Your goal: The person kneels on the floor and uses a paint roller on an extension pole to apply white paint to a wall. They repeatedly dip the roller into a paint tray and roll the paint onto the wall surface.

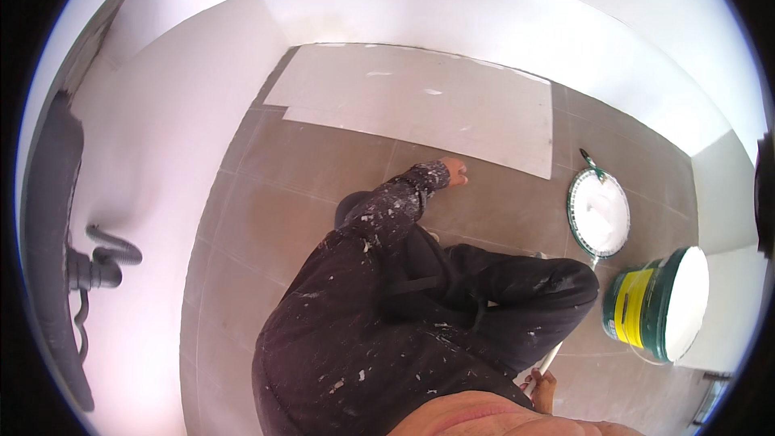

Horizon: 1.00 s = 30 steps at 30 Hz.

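Note:
My left hand [456, 171] rests out past my bent left knee, at the end of a dark sleeve flecked with white paint. Its fingers are slightly apart, and nothing shows in them. Low at the right, my right hand [544, 391] is closed around a slim white pole [551, 357]. The pole slants up and goes out of sight behind my right leg. Beyond that knee lies a round dark-green lid [599, 214] coated with white paint. A brush [592, 163] lies across its far rim, its handle pointing away.
A green bucket [652, 307] with a yellow label and a white top stands right of my knee. Pale sheets [420, 101] cover tiled floor [282, 222] along the far wall. At the left, a grey corrugated hose [117, 246] hangs below a dark fixture [52, 218].

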Motion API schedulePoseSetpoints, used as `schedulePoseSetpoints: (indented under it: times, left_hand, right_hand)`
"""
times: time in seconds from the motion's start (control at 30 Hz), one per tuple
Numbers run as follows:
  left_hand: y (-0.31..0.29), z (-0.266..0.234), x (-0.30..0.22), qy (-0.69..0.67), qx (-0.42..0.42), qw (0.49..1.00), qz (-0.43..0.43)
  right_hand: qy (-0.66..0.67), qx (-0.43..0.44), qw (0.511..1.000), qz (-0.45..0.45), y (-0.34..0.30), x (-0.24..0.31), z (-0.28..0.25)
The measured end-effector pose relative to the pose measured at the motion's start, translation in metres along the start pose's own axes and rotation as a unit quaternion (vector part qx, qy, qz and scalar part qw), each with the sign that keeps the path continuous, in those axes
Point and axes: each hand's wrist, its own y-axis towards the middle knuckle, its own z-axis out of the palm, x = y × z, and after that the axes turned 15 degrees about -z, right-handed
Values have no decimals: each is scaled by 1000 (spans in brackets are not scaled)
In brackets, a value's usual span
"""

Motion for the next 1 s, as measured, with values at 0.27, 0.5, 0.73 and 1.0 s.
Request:
schedulePoseSetpoints:
  times: [0.27, 0.5, 0.73, 1.0]
  left_hand:
    - [-3, -6, 2, 31, 40, 996, 77]
    - [-7, -11, -11, -13, 72, 997, 33]
    - [-9, -15, 4, -16, 81, 997, 3]
    - [-6, -6, -2, -12, 72, 997, 20]
  right_hand:
    - [-39, -19, 989, -138, 7, 30, 5]
    - [-8, -160, 986, -48, -25, 47, 16]
    - [-16, -165, 986, -34, 37, 35, 3]
    - [-89, -216, 971, 59, -55, 0, 28]
